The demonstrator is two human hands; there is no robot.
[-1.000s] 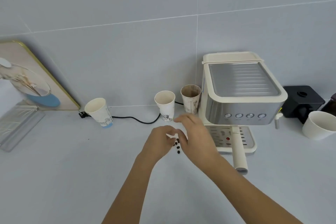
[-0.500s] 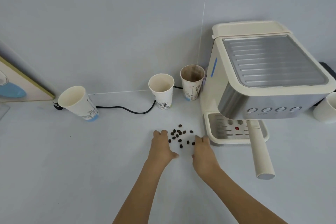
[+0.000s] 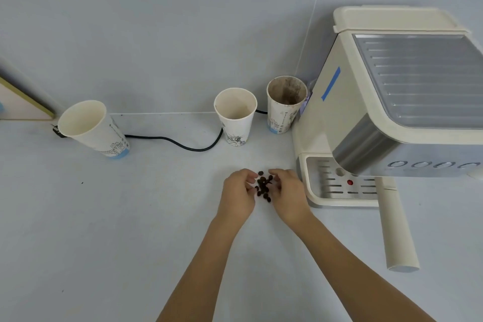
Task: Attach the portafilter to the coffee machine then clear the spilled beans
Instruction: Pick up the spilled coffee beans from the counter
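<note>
Gathering the spilled coffee beans [image 3: 264, 187] is the step in hand, as judged from the head view. The beans are bunched in a small dark pile on the pale surface [image 3: 109, 230], just left of the coffee machine [image 3: 386, 102]. The left hand [image 3: 239, 195] and the right hand [image 3: 288, 195] are cupped round the pile from both sides, fingers curled in and touching the beans. Neither hand is closed on anything; the beans lie between them.

The portafilter handle [image 3: 396, 230] sticks out from under the machine toward the camera, so the first part of the task looks done.

Next, the pile must be scooped up without letting beans roll away, and it could be dropped into a cup. Three paper cups stand near the wall: a tilted cup [image 3: 90, 128], a clean middle cup [image 3: 235, 115] and a stained cup [image 3: 285, 104]. A black cord [image 3: 183, 144] runs behind them.
</note>
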